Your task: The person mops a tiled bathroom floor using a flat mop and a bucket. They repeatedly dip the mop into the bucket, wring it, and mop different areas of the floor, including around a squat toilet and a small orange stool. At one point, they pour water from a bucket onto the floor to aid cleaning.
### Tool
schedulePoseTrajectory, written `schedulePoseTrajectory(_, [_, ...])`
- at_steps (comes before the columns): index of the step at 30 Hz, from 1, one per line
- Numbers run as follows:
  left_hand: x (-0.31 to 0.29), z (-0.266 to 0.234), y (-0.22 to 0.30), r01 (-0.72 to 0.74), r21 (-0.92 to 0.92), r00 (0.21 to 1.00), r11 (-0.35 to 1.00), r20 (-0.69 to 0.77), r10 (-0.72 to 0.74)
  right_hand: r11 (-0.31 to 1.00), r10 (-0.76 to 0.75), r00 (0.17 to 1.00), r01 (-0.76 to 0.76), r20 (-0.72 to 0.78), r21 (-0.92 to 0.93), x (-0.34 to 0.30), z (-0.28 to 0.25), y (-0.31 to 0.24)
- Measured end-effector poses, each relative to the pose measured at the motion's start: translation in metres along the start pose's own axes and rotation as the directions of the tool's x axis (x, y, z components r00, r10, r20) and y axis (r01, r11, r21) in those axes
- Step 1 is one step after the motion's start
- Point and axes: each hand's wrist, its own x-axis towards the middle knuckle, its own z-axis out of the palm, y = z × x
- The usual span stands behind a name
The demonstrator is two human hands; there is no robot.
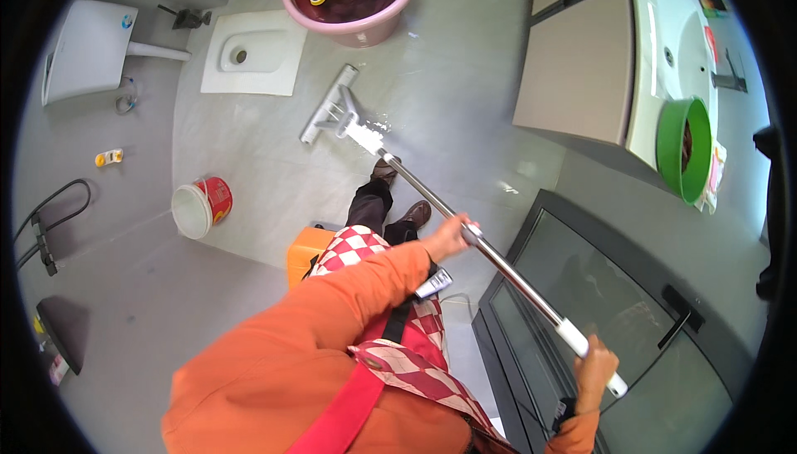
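Both my hands grip a long-handled mop that slants across the view from lower right to upper left. My left hand is closed around the metal pole near its grey collar. My right hand wraps round the white grip at the pole's end. The narrow grey-white mop head lies on the tiled floor beyond my shoes, between the squat toilet and a small wet, foamy patch.
A pink tub with dark red cloth and a yellow basin stands beyond the mop head. To the left is a red-white bucket on its side. At right are a vanity cabinet, a green basin and a grey door. An orange box sits beside my legs.
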Motion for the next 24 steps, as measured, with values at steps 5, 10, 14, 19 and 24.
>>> schedulePoseTrajectory(5, [-0.034, -0.021, 0.193, -0.206, 0.001, 0.968, 0.978, -0.143, 0.204, 0.974, -0.178, 0.977, 0.192, -0.120, 0.116, 0.090, -0.008, -0.133])
schedulePoseTrajectory(10, [-0.056, -0.055, 0.296, -0.440, 0.175, 0.861, 0.881, -0.196, 0.469, 0.946, -0.272, 0.955, 0.288, -0.115, 0.153, 0.109, -0.003, -0.210])
schedulePoseTrajectory(14, [-0.042, -0.050, 0.235, -0.424, 0.520, 0.775, 0.741, -0.215, 0.594, 0.959, -0.147, 0.980, 0.174, -0.132, 0.223, 0.089, -0.002, -0.163])
schedulePoseTrajectory(19, [-0.032, -0.019, 0.059, -0.163, 0.515, 0.943, 0.841, -0.169, 0.286, 0.993, 0.064, 0.997, -0.069, 0.046, 0.101, 0.002, 0.003, -0.037])
schedulePoseTrajectory(24, [-0.020, 0.023, -0.050, 0.024, 0.149, 0.896, 0.989, -0.441, 0.045, 0.967, 0.242, 0.938, -0.214, 0.247, -0.135, -0.112, 0.008, 0.029])
